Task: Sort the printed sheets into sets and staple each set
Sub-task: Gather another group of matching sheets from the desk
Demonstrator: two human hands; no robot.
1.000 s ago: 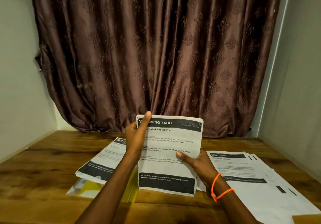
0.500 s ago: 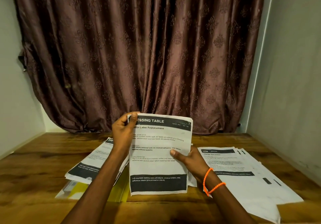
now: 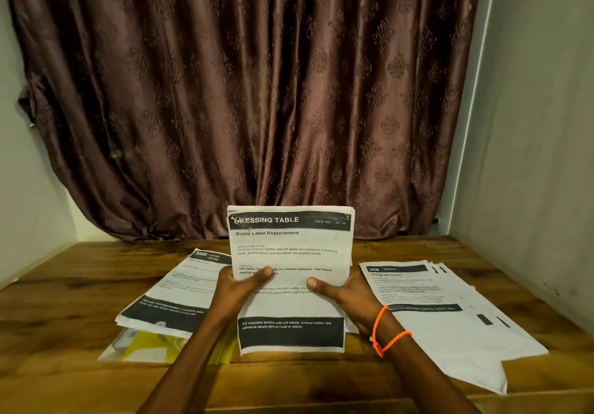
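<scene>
Brown patterned curtain fills the far wall, pale walls either side; wooden table spans the near half of the view; right of centre a fanned spread of printed sheets lies flat on the table, top sheet headed 3406, lower edges stepping out toward the near right; left of centre a second pile of sheets lies angled, header 3800 at its far end, dark band at its near end; that pile overlaps a clear folder with yellow content lying flat on the table, near-left of centre; at centre the held set stands roughly upright, bottom edge on or just above the table, cannot tell which; top page reads DRESSING TABLE / Bottle Label Replacement, several sheet edges visible at its top right corner; left hand grips the set's left edge at mid-height, thumb across the front of the page, fingers behind; right hand grips the right edge at the same height, thumb on the front, fingers hidden behind the paper; orange bead bracelet on the right wrist.
</scene>
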